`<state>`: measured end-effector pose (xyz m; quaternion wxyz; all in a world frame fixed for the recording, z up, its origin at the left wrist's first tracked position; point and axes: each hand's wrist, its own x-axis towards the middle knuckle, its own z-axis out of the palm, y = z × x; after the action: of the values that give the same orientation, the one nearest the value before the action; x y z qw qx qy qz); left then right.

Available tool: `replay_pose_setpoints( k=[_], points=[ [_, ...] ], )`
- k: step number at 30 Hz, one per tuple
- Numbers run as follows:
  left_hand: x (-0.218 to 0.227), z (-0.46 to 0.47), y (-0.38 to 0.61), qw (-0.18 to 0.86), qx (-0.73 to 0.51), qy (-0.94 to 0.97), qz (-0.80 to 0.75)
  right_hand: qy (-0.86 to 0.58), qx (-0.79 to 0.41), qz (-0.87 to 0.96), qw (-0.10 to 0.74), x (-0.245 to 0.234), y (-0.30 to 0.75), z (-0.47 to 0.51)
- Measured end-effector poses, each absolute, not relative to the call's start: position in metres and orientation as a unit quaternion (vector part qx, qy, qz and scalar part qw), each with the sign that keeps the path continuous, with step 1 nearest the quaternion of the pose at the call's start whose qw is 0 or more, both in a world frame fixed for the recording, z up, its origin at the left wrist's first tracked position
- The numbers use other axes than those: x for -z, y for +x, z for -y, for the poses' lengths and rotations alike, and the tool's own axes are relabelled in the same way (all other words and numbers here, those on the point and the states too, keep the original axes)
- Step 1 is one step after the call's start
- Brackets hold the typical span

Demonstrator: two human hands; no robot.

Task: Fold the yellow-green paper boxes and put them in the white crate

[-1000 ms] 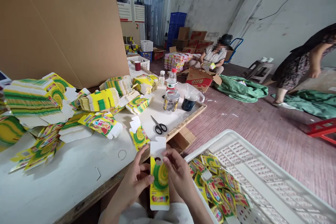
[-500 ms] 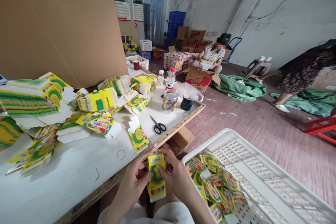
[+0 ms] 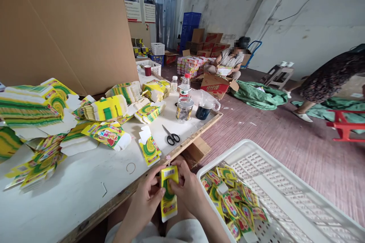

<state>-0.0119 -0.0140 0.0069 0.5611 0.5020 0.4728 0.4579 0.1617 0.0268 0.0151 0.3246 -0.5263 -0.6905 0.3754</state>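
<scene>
A small yellow and green carton (image 3: 169,191) is held upright over my lap, just below the table's front edge. My left hand (image 3: 145,201) pinches its left side and my right hand (image 3: 188,190) grips its right side, thumbs on the printed face. A barcode panel is folded over its top end. Another flat carton blank (image 3: 149,148) lies on the white table (image 3: 71,193) close above my hands. To my right, a white plastic crate (image 3: 273,182) holds several folded cartons (image 3: 230,205).
Stacks of flat carton blanks (image 3: 31,106) cover the table's left and back. Scissors (image 3: 171,136), a jar (image 3: 184,109), bottles and a dark cup (image 3: 203,112) stand at the far end. Large cardboard sheet (image 3: 71,26) behind. One person sits by boxes (image 3: 230,60); another bends at right (image 3: 327,79). Red stool (image 3: 346,125).
The carton's white top flap, standing up a second ago, is now folded down, and the carton looks shorter. The person at right has moved further right and a red stool has come into view.
</scene>
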Motion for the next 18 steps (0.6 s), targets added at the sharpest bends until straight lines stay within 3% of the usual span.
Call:
replay_pose_setpoints(
  k=[8, 14, 18],
  points=[
    [-0.011, 0.013, -0.015, 0.563, -0.456, 0.493, -0.482, -0.533, -0.349, 0.690, 0.343, -0.010, 0.161, -0.027],
    [-0.025, 0.010, -0.018, 0.632, -0.453, 0.448, -0.440, -0.431, -0.511, 0.598, 0.442, -0.019, 0.172, -0.031],
    [-0.023, 0.011, -0.010, 0.614, -0.459, 0.466, -0.441, -0.408, -0.559, 0.525, 0.496, -0.018, 0.170, -0.034]
  ],
)
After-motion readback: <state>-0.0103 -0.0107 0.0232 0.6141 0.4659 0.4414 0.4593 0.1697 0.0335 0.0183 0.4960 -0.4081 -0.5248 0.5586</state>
